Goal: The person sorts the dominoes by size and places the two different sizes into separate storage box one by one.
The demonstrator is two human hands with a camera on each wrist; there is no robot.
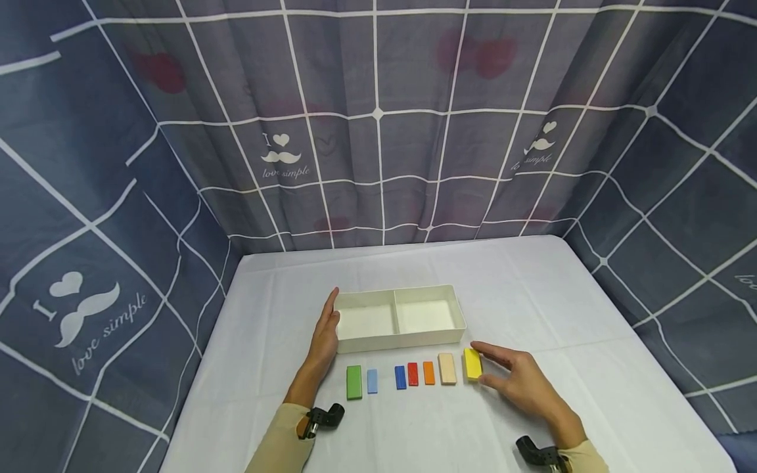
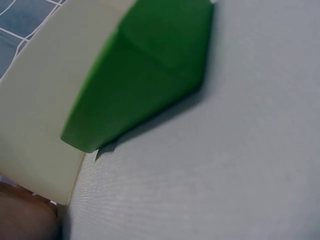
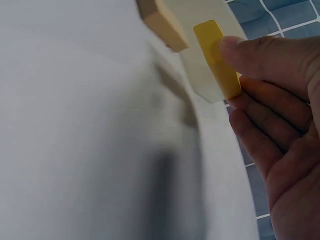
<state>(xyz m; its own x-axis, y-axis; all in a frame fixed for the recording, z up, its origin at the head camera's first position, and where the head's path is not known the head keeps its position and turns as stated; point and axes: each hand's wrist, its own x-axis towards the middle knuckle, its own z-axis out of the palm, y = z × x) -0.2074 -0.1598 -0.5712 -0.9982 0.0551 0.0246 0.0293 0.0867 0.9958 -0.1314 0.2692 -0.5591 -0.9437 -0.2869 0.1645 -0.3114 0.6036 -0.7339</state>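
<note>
Yellow block [image 1: 472, 364] is pinched between thumb and fingers of my right hand [image 1: 523, 382], just beside the beige block [image 1: 447, 369]. My left hand [image 1: 323, 340], fingers straight, touches the two-compartment tray's [image 1: 402, 342] left end, beyond the green block [image 1: 353, 382].

Seven blocks [image 1: 412, 374] line the near side, one tray [image 1: 402, 341] beyond boasts two compartments [image 1: 367, 318], plus one left hand [image 1: 322, 340], one right hand [image 1: 523, 384], two wrist cameras [image 1: 327, 416]!
</note>
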